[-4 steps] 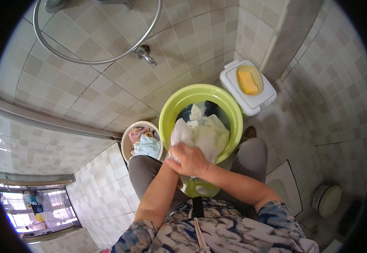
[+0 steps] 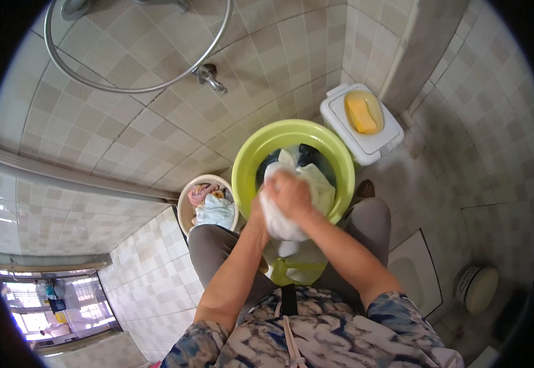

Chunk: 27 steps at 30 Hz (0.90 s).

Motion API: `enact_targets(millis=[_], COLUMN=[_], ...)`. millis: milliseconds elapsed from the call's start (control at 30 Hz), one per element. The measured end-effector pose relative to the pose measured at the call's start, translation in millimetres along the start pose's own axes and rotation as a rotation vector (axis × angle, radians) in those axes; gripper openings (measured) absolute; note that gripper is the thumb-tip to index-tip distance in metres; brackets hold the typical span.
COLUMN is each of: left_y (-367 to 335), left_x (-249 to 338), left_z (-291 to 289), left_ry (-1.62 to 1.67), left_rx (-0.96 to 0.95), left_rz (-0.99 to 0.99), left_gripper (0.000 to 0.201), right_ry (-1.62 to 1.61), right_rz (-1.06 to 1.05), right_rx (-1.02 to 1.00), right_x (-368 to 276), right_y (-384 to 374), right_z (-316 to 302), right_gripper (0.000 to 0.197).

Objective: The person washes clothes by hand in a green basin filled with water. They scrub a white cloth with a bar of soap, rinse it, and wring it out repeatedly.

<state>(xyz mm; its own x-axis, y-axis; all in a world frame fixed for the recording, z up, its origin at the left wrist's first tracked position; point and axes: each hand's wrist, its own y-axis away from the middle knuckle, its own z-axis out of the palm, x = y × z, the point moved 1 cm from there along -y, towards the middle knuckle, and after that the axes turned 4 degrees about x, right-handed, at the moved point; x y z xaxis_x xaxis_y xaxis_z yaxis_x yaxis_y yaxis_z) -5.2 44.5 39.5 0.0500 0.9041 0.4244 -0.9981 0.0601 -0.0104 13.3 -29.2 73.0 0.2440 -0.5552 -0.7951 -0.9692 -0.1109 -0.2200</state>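
Observation:
Over the near side of a lime-green basin (image 2: 240, 164), both of my hands have a wet white cloth (image 2: 281, 224) bunched between them. My right hand (image 2: 291, 193) is closed on it from above, slightly blurred. At the cloth's left edge is my left hand (image 2: 259, 210), gripping it too, with most of its fingers hidden. The cloth's lower end hangs toward me, near the basin's rim. More laundry lies in the cloudy water: a pale yellowish-white garment (image 2: 318, 187) on the right and a dark piece (image 2: 307, 154) at the back.
Left of the basin, a smaller pale tub (image 2: 183, 211) holds pink and light-blue clothes. A yellow soap bar (image 2: 360, 116) rests in a dish on a white lidded box (image 2: 377, 144). A wall tap (image 2: 210, 78) and shower hose are beyond; a squat toilet (image 2: 414, 270) is at right.
Both hands have moved away from me, farther over the basin. The white cloth has swung round, so its loose end now hangs on my side of the hands.

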Motion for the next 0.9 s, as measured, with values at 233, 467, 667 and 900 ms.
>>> enact_targets(millis=[233, 467, 667, 900], left_y=[-13.0, -19.0, 2.1, 28.2], left_x=[29.4, 50.3, 41.0, -1.5], left_z=[51.7, 36.1, -0.1, -17.0], left_ry=[-0.653, -1.086, -1.050, -0.668], left_rx=[0.515, 0.199, 0.488, 0.828], left_rz=[-0.356, -0.216, 0.124, -0.540], left_gripper=[0.032, 0.021, 0.026, 0.060], right_ry=[-0.822, -0.511, -1.037, -1.246], right_rz=[0.305, 0.129, 0.412, 0.649], right_rx=[-0.098, -0.492, -0.062, 0.101], right_x=[54.7, 31.7, 39.5, 6.3], right_y=[-24.2, 7.7, 8.9, 4.0], right_z=[-19.3, -40.0, -72.1, -76.9], right_gripper=[0.050, 0.047, 0.033, 0.038])
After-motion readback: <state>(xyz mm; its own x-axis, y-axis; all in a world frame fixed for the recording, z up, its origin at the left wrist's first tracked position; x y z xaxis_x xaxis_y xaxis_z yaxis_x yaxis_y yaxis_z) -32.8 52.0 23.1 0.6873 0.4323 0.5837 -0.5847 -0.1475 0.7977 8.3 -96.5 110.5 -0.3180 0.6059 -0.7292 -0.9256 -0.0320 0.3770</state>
